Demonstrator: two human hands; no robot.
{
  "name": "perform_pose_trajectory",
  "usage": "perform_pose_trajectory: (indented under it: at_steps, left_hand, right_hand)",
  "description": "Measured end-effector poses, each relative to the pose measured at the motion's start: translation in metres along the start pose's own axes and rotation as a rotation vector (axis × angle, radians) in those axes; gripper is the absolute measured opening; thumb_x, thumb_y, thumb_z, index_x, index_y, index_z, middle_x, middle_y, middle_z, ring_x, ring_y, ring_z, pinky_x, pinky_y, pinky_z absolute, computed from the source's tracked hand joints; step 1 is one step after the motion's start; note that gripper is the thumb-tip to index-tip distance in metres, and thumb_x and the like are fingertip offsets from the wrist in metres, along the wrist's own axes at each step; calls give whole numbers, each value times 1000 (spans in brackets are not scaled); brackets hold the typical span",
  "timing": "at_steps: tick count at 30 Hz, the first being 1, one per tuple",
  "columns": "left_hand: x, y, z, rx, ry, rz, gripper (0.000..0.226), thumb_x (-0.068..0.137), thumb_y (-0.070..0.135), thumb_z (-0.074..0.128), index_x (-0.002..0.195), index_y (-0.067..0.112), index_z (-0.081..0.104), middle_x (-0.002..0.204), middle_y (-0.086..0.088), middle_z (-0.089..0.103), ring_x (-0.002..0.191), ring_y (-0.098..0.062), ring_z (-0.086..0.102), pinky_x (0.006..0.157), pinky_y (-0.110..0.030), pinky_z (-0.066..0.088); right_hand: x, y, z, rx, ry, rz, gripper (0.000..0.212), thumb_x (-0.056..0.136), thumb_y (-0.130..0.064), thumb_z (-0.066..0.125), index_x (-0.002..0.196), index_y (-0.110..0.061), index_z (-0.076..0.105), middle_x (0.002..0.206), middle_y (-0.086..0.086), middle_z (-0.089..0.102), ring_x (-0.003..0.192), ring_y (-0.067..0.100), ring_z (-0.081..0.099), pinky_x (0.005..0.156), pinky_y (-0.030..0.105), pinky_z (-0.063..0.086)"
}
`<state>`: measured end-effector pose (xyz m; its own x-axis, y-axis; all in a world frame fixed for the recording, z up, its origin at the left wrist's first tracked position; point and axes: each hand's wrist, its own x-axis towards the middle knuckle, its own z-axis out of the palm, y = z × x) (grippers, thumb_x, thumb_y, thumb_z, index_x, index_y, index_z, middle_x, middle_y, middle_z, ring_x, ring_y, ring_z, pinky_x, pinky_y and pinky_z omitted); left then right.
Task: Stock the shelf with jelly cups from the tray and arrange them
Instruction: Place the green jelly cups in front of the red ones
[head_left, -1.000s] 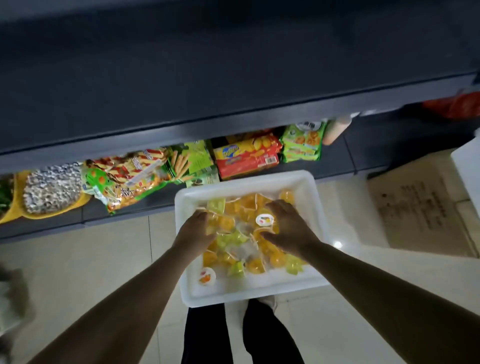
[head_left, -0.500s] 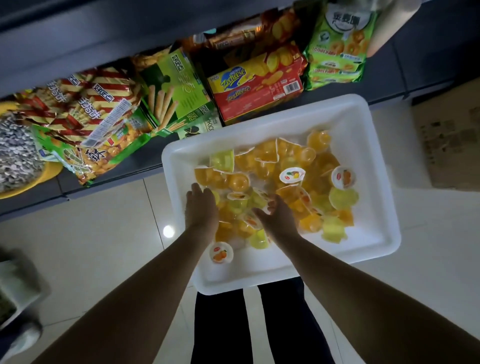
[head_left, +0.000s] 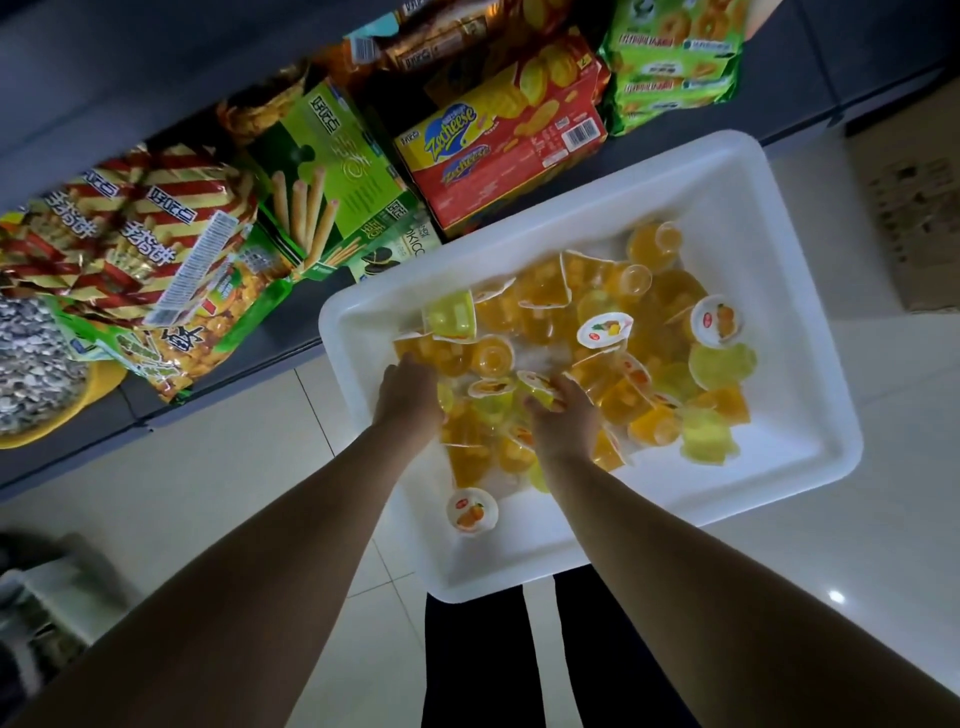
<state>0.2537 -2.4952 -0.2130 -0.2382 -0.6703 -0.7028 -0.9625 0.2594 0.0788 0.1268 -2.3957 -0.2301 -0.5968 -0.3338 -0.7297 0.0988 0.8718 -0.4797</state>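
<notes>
Early stage: tray (head_left: 779, 519) full of cups (head_left: 613, 358); none seen shelved. Both hands, left (head_left: 408, 395) and right (head_left: 563, 421), in pile; grip cannot be told.

A pale tiled floor (head_left: 218, 488) carries a cardboard box (head_left: 919, 218) at the right. The dark bottom shelf (head_left: 291, 332) holds snack packs: a red cracker box (head_left: 509, 156), a green biscuit-stick box (head_left: 332, 161), striped bags (head_left: 140, 228) and green packets (head_left: 675, 67).

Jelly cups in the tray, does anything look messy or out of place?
Yes. The jelly cups lie jumbled in the white tray, tipped every way. One orange-lidded cup sits apart near the front.
</notes>
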Motion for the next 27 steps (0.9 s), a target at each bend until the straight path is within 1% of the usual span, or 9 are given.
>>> perform_pose_trajectory:
  at_steps: [8, 11, 13, 14, 16, 19, 22, 24, 27]
  left_hand:
    - [-15, 1, -26, -110, -51, -12, 49, 83, 32, 69, 125, 8, 56, 122, -12, 61, 114, -28, 56, 89, -31, 45]
    - [-27, 3, -41, -230, -38, -61, 47, 81, 41, 69, 107, 4, 63, 104, -13, 67, 100, -28, 61, 78, -32, 46]
    - [-37, 7, -55, -433, -52, -149, 54, 74, 50, 72, 93, 0, 67, 86, -11, 66, 87, -26, 62, 73, -33, 47]
    - [-44, 12, -63, -629, -85, -220, 60, 68, 52, 75, 92, -2, 68, 84, -12, 66, 84, -26, 63, 74, -35, 50]
    - [-61, 23, -83, -1127, -141, -371, 56, 65, 42, 81, 97, -2, 67, 97, -19, 69, 92, -29, 66, 84, -41, 55]
    - [-89, 44, -116, -1545, -209, -452, 39, 74, 21, 78, 103, 1, 61, 112, -22, 65, 103, -31, 64, 82, -36, 55]
    - [-124, 69, -157, -1769, -235, -368, 27, 78, 11, 71, 100, 3, 58, 106, -21, 64, 98, -32, 65, 81, -37, 57]
    - [-149, 84, -185, -1877, -272, -272, 22, 81, 5, 66, 102, 2, 58, 101, -20, 68, 90, -31, 68, 73, -33, 59]
    - [-192, 104, -235, -1918, -275, -114, 22, 79, 0, 64, 101, -3, 60, 97, -19, 69, 84, -26, 70, 70, -30, 60]
  right_hand:
    - [-13, -6, -16, 69, -37, 3, 48, 79, -22, 76, 123, -16, 59, 118, 0, 65, 107, 19, 60, 90, 40, 53]
    - [-24, -21, -37, 126, -86, -27, 50, 78, -19, 76, 124, -13, 57, 113, -3, 64, 102, 14, 58, 85, 31, 51]
    - [-32, -35, -56, 184, -127, -47, 46, 78, -14, 76, 121, -12, 59, 106, -3, 64, 100, 15, 60, 78, 25, 48]
    - [-36, -42, -66, 223, -154, -57, 44, 78, -10, 75, 119, -12, 60, 104, -2, 64, 99, 16, 61, 75, 20, 47]
    - [-46, -58, -87, 267, -201, -101, 45, 78, -6, 75, 120, -10, 61, 101, -4, 63, 98, 14, 60, 68, 10, 45]
    - [-64, -88, -123, 322, -250, -151, 50, 77, -6, 75, 124, -8, 59, 101, -6, 64, 96, 14, 60, 78, 22, 49]
    - [-89, -122, -165, 418, -340, -199, 30, 78, -1, 72, 104, -16, 67, 87, -9, 69, 86, 10, 64, 85, 32, 53]
    - [-108, -146, -193, 459, -369, -252, 24, 78, 1, 70, 90, -20, 71, 83, -6, 72, 83, 13, 65, 81, 33, 51]
    - [-145, -185, -245, 471, -422, -428, 22, 81, 6, 66, 94, -11, 71, 84, 3, 69, 78, 11, 64, 68, 21, 49]
